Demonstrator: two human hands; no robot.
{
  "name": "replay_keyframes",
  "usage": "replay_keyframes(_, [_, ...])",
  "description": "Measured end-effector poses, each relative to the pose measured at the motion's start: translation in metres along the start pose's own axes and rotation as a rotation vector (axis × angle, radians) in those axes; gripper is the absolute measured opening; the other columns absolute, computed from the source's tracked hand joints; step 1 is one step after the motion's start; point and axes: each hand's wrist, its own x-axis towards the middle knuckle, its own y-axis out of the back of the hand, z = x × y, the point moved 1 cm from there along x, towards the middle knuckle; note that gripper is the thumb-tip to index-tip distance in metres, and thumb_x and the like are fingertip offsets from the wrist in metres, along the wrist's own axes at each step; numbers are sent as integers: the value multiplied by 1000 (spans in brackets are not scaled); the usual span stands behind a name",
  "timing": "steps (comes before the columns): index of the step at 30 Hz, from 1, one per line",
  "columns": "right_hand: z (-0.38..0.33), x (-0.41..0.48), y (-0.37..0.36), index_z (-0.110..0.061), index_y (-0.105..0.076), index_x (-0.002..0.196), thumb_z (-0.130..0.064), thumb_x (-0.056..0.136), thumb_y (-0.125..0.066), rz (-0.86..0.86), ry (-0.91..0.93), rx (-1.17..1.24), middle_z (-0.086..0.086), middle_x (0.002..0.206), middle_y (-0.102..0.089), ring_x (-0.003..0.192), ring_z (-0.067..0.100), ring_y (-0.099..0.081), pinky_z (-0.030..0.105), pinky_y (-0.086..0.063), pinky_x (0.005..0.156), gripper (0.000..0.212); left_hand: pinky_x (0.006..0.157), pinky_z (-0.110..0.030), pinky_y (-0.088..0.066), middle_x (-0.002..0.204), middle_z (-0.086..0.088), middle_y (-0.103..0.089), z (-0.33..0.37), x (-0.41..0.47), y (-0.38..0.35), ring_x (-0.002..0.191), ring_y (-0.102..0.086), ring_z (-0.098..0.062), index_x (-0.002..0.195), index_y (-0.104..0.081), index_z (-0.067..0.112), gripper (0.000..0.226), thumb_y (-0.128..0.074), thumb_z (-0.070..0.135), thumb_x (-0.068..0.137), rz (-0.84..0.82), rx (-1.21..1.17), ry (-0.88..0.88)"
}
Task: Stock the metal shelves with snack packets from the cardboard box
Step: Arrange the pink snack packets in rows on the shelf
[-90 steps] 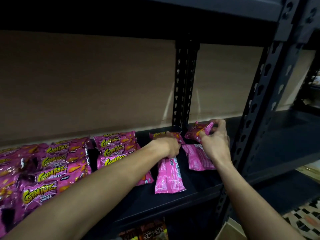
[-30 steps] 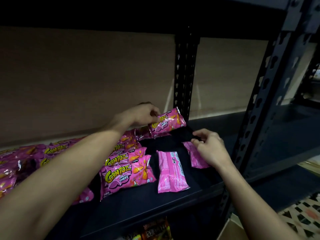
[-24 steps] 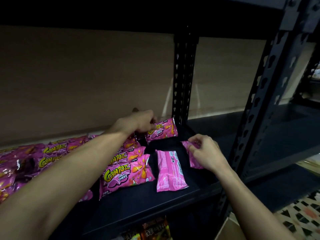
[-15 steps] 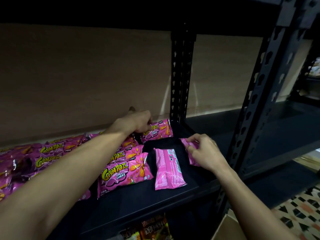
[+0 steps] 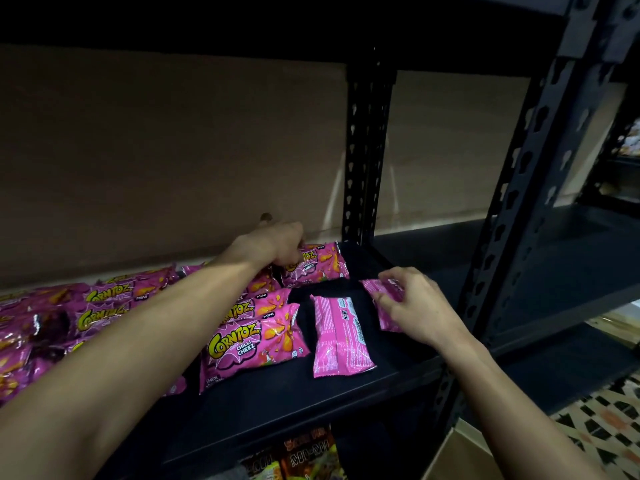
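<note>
- The left hand (image 5: pixel 277 245) grips the rear Corntoz packet (image 5: pixel 318 265) by its edge, on the black metal shelf (image 5: pixel 277 403).
- The right hand (image 5: pixel 419 306) pinches a face-down pink packet (image 5: pixel 382 296).
- A second packet (image 5: pixel 341 336) lies back-up between the hands.
- A brown backboard (image 5: pixel 173 150) stands beyond both hands.
- Patterned floor tiles (image 5: pixel 606 420) show below the right forearm.

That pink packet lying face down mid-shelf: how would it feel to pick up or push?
The packet looks puffed, so probably light and squashy, not stiff. Its glossy film would likely slide easily on the smooth shelf. Lying flat, it shouldn't roll.
</note>
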Motion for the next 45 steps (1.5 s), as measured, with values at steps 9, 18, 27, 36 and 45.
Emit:
replay_keyframes(9, [-13,-28,0,-19,-67,116,-33,92,-65,203,66,-43,-1,112,-58,114,22,-52,39,-42,101,28,100,-38,-35,96,-6,-62,7,-21,18,106,-62,-24,89,-60,17,20,-59,37,94,47,-23,-51])
replay_keyframes(18, [-58,-57,-13,-25,-53,134,-90,64,-53,-188,144,-346,-3,128,-53,125,20,-45,40,-31,109,96,96,-25,-46,116,4,-68,10,-67,21,106,-63,-13,117,-69,21,27,-65,29,92,69,-455,-160])
replay_keyframes(27, [-48,-64,-16,-24,-45,145,-55,82,-71,-174,133,-200,-2,135,-52,128,18,-46,36,-25,113,74,79,0,-40,105,7,-72,16,-112,26,97,-65,-2,113,-71,17,22,-65,25,94,145,-654,-268])
replay_keyframes(36, [-35,-58,5,-19,-72,94,-21,85,-63,97,-131,760,-1,80,-73,73,18,-65,33,-53,70,12,71,-1,-33,104,15,-66,29,-129,19,81,-56,15,113,-70,27,19,-63,30,95,311,-672,-273])
replay_keyframes(45, [-23,-56,17,-13,-66,103,-28,89,-52,-163,-261,1086,11,87,-66,66,21,-57,31,-32,59,24,117,-27,-19,146,10,-48,53,-128,20,135,-42,-5,136,-55,27,42,-61,35,95,288,-584,-362])
